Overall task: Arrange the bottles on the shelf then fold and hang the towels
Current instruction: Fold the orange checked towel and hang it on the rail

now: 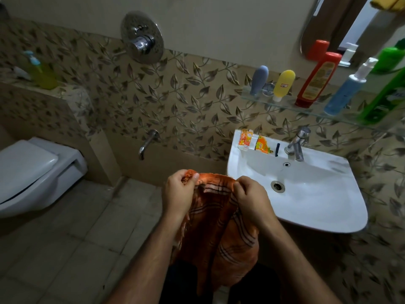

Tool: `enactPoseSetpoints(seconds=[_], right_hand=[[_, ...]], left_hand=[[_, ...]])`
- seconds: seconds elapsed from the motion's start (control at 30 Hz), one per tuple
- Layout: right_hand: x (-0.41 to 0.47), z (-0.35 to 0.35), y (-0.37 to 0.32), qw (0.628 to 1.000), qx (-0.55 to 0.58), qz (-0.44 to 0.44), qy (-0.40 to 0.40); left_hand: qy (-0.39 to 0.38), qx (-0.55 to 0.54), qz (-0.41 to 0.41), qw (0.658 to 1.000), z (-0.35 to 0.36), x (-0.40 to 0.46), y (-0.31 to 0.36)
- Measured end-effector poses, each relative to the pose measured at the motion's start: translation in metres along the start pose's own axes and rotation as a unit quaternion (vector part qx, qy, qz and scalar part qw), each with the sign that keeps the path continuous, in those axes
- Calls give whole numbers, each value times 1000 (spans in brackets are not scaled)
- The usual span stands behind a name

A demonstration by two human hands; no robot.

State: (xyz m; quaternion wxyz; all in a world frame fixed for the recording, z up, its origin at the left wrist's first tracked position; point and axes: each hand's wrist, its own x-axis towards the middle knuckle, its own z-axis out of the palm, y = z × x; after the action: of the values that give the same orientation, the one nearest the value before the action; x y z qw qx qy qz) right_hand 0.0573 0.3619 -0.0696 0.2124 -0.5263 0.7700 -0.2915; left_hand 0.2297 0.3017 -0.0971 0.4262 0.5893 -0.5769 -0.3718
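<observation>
An orange towel [221,233] with dark stripes hangs in front of me, just left of the sink. My left hand [179,194] pinches its top edge at the left. My right hand [252,198] grips the top edge at the right. The cloth droops in folds between and below my hands. On the glass shelf [291,107] at the right stand several bottles: a grey-blue tube [259,80], a yellow tube [283,84], a red bottle [316,81], a blue spray bottle [348,91] and a green bottle [388,95].
A white sink [328,218] with a tap [298,143] and small packets [254,142] on its rim sits at the right. A toilet [32,172] is at the left, a yellow-green bottle [43,73] on the ledge above it. A wall spout [146,143] and a mirror [335,23] are ahead.
</observation>
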Motion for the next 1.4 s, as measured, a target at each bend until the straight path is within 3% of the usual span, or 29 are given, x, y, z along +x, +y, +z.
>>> enactPoseSetpoints(seconds=[0.13,0.23,0.3,0.37,0.47,0.6,0.7,0.83,1.03,1.17,1.33,1.4], right_hand=[[-3,0,-2,996,-31,-72,-30],[-4,-4,-5,991,-33,-116,-65],[-5,-7,-6,988,-21,-128,-86],[-5,-9,-6,987,-11,-134,-93],[-3,-8,-2,988,-5,-134,-74],[-4,-12,0,989,92,-104,-58],[-7,-13,6,978,178,-75,-78],[-15,-9,16,949,287,-123,-56],[-8,-5,17,966,187,-174,19],[-5,1,16,976,136,-170,18],[-9,1,8,967,180,-172,-53],[-7,5,9,973,134,-188,-30]], left_hand=[[-145,-6,43,988,-4,4,3],[-265,47,98,958,-3,9,12],[-343,41,98,933,-2,12,19],[-371,41,83,924,0,17,24],[-316,70,91,942,4,16,30],[-179,152,204,950,7,2,54],[-127,159,240,949,2,0,73],[-92,161,234,954,-5,0,89],[-87,157,222,958,-9,1,99],[-83,162,231,956,-10,0,105],[-81,173,232,954,-11,2,111],[-78,174,229,954,-10,2,112]])
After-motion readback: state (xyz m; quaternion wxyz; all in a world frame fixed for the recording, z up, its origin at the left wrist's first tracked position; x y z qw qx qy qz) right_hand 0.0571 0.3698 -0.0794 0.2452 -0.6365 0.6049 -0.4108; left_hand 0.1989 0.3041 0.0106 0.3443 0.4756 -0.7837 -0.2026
